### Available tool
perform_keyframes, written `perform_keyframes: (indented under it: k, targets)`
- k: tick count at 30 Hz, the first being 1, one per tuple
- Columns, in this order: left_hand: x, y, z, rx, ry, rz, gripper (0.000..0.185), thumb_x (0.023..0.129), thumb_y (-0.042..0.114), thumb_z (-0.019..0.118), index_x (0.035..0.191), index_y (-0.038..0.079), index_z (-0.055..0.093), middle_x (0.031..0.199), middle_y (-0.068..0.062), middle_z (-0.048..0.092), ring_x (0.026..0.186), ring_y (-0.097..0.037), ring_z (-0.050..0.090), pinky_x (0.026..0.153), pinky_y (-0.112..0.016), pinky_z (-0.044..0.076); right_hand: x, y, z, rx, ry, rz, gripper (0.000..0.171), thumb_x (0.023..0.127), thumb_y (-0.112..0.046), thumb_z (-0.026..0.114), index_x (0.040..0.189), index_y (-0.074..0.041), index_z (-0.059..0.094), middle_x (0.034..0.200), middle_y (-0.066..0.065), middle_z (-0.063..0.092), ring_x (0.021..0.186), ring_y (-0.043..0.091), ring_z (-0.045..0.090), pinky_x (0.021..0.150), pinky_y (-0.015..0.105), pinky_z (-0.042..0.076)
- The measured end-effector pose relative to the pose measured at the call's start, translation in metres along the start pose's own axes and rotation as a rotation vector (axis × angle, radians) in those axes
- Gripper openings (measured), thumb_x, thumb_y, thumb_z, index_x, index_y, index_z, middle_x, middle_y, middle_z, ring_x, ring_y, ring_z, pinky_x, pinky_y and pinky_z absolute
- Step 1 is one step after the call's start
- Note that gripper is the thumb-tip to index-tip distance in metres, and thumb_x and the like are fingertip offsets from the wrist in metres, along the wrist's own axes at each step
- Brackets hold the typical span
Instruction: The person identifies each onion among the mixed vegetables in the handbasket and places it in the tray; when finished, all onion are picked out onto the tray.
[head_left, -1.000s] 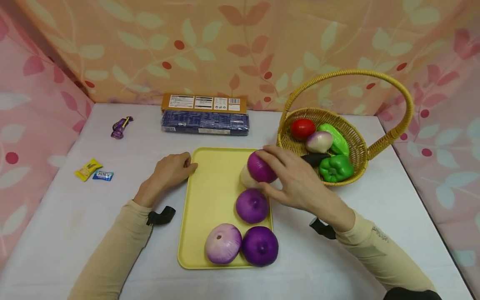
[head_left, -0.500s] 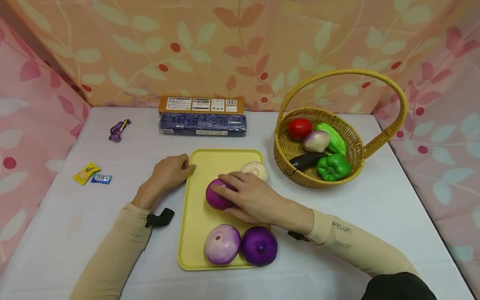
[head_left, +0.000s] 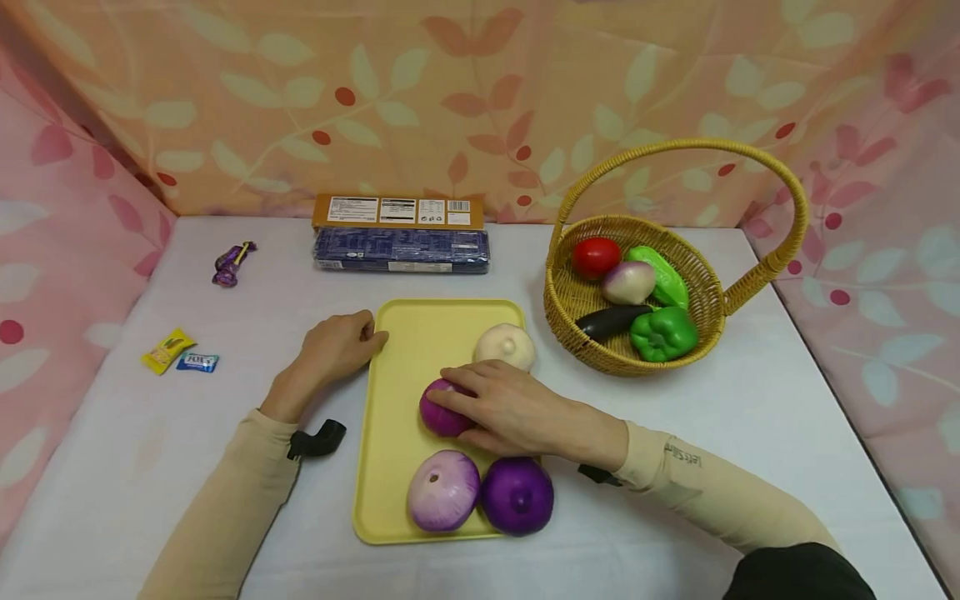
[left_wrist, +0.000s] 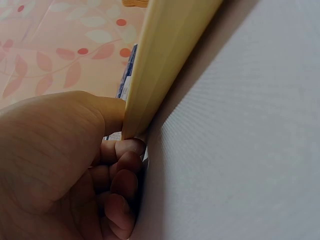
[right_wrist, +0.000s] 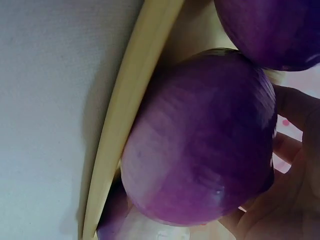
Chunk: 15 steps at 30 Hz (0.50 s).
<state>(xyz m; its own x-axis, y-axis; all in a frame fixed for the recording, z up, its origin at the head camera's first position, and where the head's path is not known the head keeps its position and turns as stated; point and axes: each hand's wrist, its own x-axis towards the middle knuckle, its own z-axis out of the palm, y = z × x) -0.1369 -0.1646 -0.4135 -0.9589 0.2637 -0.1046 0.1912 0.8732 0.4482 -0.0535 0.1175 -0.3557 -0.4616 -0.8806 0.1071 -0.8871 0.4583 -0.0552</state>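
Now right grip (head_left: 517,410) round purple onion (head_left: 442,414) on yellow tray (head_left: 420,325); left grip (head_left: 337,346) curled against tray edge

On a white tabletop (head_left: 750,433) lies a yellow tray (head_left: 420,333). The right hand (head_left: 510,408) lies over a red-purple onion (head_left: 441,414) near the tray's middle, fingers curled on it. Just beyond it sits a white onion (head_left: 506,344); at the near edge a pale purple onion (head_left: 442,490) and a dark purple onion (head_left: 517,495) touch each other. The left hand (head_left: 333,348) rests against the tray's left rim. A wicker basket (head_left: 600,350) to the right holds a tomato (head_left: 596,256), a green pepper (head_left: 662,333) and an eggplant (head_left: 611,321). A blue box (head_left: 401,248) lies behind the tray, wrapped candies (head_left: 178,355) far left.
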Motion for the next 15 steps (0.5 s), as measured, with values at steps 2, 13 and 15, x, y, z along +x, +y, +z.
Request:
perform_keyframes:
  k: [2,13,15]
  targets:
    - [-0.0006,-0.0005,0.0001,0.000,0.000,-0.004,0.029,0.095,0.034,0.055,0.077,0.012,0.051,0.067,-0.004,0.051,0.061,-0.020,0.046,0.054,-0.030,0.032,0.0000,0.0000,0.0001,0.004,-0.003,-0.004,0.053,0.087,-0.038,0.069,0.135,-0.019,0.055,0.135,0.011,0.058,0.119,0.026,0.059,0.100,0.040,0.045]
    - [-0.0005,0.0015,-0.0011,0.000,-0.009,-0.008,0.029,0.095,0.035,0.055,0.077,0.012,0.052,0.067,-0.004,0.052,0.061,-0.019,0.047,0.054,-0.030,0.032,-0.0021,-0.0053,-0.0028,0.021,-0.076,-0.028,0.059,0.087,-0.044,0.068,0.138,-0.021,0.052,0.131,0.006,0.060,0.113,0.022,0.061,0.098,0.039,0.046]
    - [-0.0013,0.0012,-0.0017,-0.002,-0.009,-0.012,0.029,0.095,0.035,0.055,0.077,0.012,0.052,0.067,-0.004,0.052,0.061,-0.019,0.047,0.054,-0.030,0.032,-0.0020,-0.0064,-0.0031,0.022,-0.079,-0.032,0.058,0.087,-0.045,0.067,0.138,-0.021,0.051,0.131,0.005,0.060,0.113,0.021,0.061,0.098,0.039,0.046]
